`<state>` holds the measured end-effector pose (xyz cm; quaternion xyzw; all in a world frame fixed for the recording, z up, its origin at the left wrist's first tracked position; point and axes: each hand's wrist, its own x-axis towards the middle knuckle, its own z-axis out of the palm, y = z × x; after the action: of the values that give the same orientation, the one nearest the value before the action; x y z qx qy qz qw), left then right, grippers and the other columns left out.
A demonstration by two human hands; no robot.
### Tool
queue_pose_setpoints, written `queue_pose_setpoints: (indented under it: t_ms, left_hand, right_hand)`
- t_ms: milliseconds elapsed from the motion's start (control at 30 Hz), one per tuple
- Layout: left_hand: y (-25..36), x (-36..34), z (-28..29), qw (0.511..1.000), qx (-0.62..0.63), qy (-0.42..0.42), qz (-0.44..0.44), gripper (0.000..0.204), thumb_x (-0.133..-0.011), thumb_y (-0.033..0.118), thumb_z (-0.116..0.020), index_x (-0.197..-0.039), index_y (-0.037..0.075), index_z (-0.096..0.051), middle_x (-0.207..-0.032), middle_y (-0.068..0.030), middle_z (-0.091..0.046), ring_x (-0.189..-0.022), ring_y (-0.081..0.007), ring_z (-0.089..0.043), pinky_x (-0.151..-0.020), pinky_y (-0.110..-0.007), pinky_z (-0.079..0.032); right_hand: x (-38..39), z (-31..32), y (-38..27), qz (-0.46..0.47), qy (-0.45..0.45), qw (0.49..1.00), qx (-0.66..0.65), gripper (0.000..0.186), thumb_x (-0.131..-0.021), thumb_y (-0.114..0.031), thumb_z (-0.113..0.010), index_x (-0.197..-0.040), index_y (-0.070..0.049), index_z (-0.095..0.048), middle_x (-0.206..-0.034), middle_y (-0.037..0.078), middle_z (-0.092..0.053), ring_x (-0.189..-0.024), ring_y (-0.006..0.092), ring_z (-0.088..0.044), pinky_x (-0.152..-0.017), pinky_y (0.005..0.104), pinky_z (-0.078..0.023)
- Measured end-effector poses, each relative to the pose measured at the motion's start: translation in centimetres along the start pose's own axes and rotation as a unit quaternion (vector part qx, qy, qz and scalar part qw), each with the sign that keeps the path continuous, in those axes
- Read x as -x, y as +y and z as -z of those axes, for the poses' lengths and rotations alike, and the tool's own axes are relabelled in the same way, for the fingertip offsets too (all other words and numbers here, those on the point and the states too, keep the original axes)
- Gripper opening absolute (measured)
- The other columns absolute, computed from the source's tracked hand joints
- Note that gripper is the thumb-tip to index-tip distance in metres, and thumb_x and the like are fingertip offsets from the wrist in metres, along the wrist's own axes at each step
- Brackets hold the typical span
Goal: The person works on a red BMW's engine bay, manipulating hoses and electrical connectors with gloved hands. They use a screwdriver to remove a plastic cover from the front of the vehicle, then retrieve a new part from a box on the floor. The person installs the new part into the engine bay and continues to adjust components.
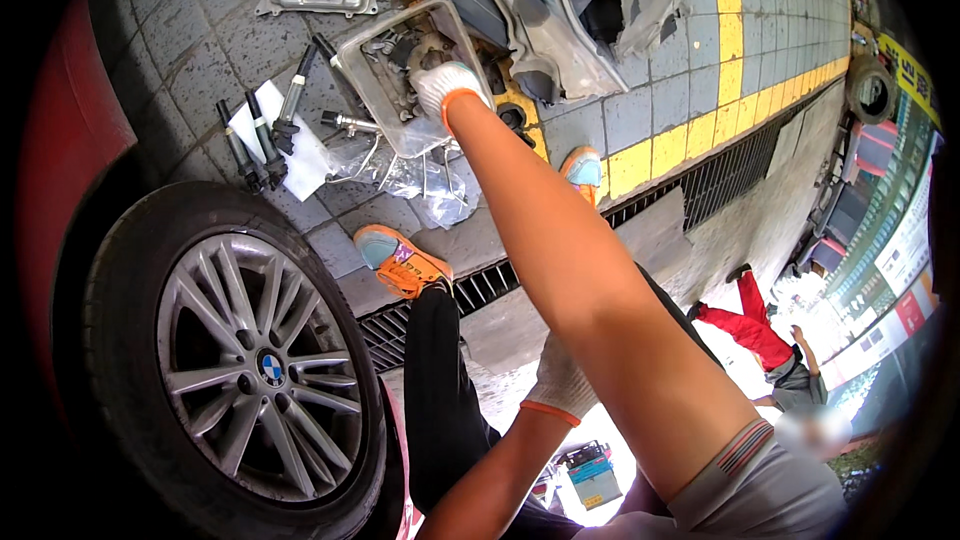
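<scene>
Evidently the gloved right hand (450, 88) reaches into the clear plastic bin (408, 140), among metal parts (385, 48), on the tiled floor (190, 30). Its fingertips are hidden, so I cannot tell their spread or grip; the left hand (562, 380), partly behind the right forearm, is equally unclear. Pressing on the bin's wall could tip it, and spilled pieces might drop through the floor grating (485, 285).

Metal parts (383, 52) lie in the bin (408, 143), rods (294, 98) left of it, the wheel (262, 365) nearer.
</scene>
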<state>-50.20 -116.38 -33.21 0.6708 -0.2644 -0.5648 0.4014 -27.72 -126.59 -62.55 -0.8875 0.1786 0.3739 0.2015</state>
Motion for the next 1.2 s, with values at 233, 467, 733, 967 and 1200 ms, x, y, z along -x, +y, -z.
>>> queue_pose_setpoints:
  t_ms: [233,467,733,967,1200]
  left_hand:
    - [0.4,-0.6,3.2,0.996,0.008,-0.072,0.046,0.024,-0.098,0.024,-0.053,-0.112,0.01,-0.067,-0.114,-0.011,-0.073,-0.102,-0.029,-0.07,-0.089,-0.039,-0.056]
    - [-1.1,-1.4,8.6,0.978,-0.016,0.064,0.2,0.031,-0.1,0.026,-0.054,-0.121,0.008,-0.066,-0.116,-0.0172,-0.072,-0.105,-0.0343,-0.07,-0.093,-0.044,-0.056]
    - [-4.9,0.8,16.6,0.661,0.602,0.426,0.135,0.094,-0.093,0.065,-0.063,-0.156,0.003,-0.033,-0.143,-0.0173,-0.049,-0.132,-0.0358,-0.05,-0.109,-0.056,-0.042]
    - [-4.1,1.5,15.4,0.684,0.638,0.334,0.116,0.053,-0.099,0.04,-0.067,-0.137,0.005,-0.056,-0.14,-0.013,-0.054,-0.12,-0.0264,-0.06,-0.098,-0.046,-0.055]
    - [-0.6,0.1,14.0,0.885,0.104,0.451,-0.05,0.035,-0.082,-0.002,-0.075,-0.114,0.006,-0.064,-0.119,-0.0116,-0.064,-0.117,-0.0317,-0.061,-0.104,-0.045,-0.05]
  right_hand:
    - [2.7,1.2,-2.6,-0.139,0.086,0.964,-0.21,0.047,-0.094,-0.042,-0.052,-0.105,-0.003,-0.076,-0.108,0.027,-0.073,-0.099,0.0424,-0.072,-0.092,0.0508,-0.056]
    - [9.8,2.7,1.1,0.134,0.253,0.957,-0.039,0.023,-0.086,-0.011,-0.064,-0.107,-0.003,-0.069,-0.093,0.017,-0.069,-0.076,0.0344,-0.071,-0.067,0.043,-0.058]
    - [23.5,9.7,2.6,0.326,0.065,0.92,-0.208,0.027,-0.084,-0.008,-0.065,-0.11,0.001,-0.065,-0.102,0.013,-0.066,-0.09,0.0288,-0.069,-0.073,0.0369,-0.059]
    - [28.7,9.2,0.5,0.179,0.01,0.91,-0.373,0.024,-0.095,-0.014,-0.061,-0.115,-0.004,-0.068,-0.111,0.015,-0.069,-0.1,0.0315,-0.068,-0.083,0.04,-0.056]
    - [26.0,4.5,-3.7,-0.164,-0.155,0.217,-0.95,0.039,-0.108,-0.041,-0.052,-0.105,-0.004,-0.062,-0.103,0.01,-0.064,-0.095,0.0252,-0.062,-0.09,0.0379,-0.052]
